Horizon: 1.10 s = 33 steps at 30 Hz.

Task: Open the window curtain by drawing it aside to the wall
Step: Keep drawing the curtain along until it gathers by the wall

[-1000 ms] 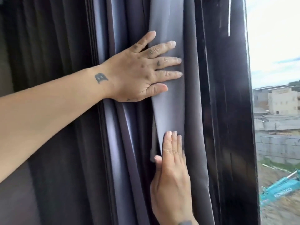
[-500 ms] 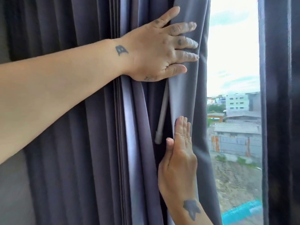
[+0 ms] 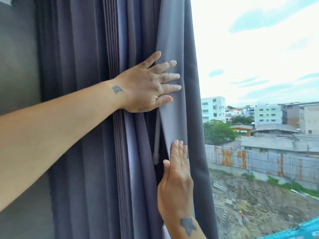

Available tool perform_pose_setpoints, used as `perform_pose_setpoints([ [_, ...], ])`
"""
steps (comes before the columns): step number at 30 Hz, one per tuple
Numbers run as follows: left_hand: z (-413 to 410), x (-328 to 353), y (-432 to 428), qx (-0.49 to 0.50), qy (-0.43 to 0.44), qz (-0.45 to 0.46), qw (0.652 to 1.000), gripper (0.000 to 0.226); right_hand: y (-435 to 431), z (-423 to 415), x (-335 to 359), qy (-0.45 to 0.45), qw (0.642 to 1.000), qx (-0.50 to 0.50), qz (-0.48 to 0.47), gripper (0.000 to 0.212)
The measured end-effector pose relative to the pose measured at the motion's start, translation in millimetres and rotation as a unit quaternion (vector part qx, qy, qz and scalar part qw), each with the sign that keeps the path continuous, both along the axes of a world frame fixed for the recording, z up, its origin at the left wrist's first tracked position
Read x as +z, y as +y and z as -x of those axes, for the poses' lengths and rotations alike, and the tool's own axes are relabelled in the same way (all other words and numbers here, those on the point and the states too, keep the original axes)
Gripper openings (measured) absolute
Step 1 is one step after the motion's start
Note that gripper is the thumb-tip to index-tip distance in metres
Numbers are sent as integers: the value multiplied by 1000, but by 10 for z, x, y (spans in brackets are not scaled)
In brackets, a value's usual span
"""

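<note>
Daylight fills the right of the view, where the window (image 3: 259, 66) looks out on rooftops and a rough lot below. Against it hangs the curtain (image 3: 174, 40), grey-violet, bunched into deep folds toward the wall (image 3: 17, 66) on the left but with its leading edge not yet there. A pale draw wand (image 3: 156, 144) hangs in the dark gap between the front folds.

Both hands lie flat and open on the leading panel, gripping nothing. The left hand (image 3: 148, 87) presses with fingers spread, higher up; the right hand (image 3: 176, 178) presses with fingers together, lower down, just beside the tip of the wand.

Since neither hand has closed on the cloth, the push depends on friction alone. The palms may slide over the smooth fabric and leave the edge behind. The folds already gathered look thick, so they may spring back toward the glass once pressure lifts. Uneven pushing, top ahead of bottom, could skew the panel and jam the runners overhead, which are out of view. The wand might also catch in a fold.
</note>
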State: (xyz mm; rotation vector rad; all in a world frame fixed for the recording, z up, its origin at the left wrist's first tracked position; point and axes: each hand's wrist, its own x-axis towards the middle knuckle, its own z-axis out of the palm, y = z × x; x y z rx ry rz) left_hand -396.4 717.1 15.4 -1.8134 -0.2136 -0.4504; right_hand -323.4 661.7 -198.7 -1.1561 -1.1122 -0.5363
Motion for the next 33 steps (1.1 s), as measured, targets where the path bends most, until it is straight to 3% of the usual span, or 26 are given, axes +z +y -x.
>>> perform_pose_setpoints([
  [5, 208, -29, 228, 67, -15, 18, 997, 60, 311, 183, 13, -10, 998, 32, 54, 43],
  [9, 332, -34, 327, 101, -11, 4, 995, 61, 458, 353, 11, -3, 998, 40, 41, 41],
  [14, 427, -16, 441, 103, -18, -4, 994, 60, 599, 499, -5, 4, 998, 64, 23, 49],
  [33, 835, 0, 1426, 117, -31, 8, 993, 58, 1710, 929, 17, 5, 996, 86, 36, 48],
])
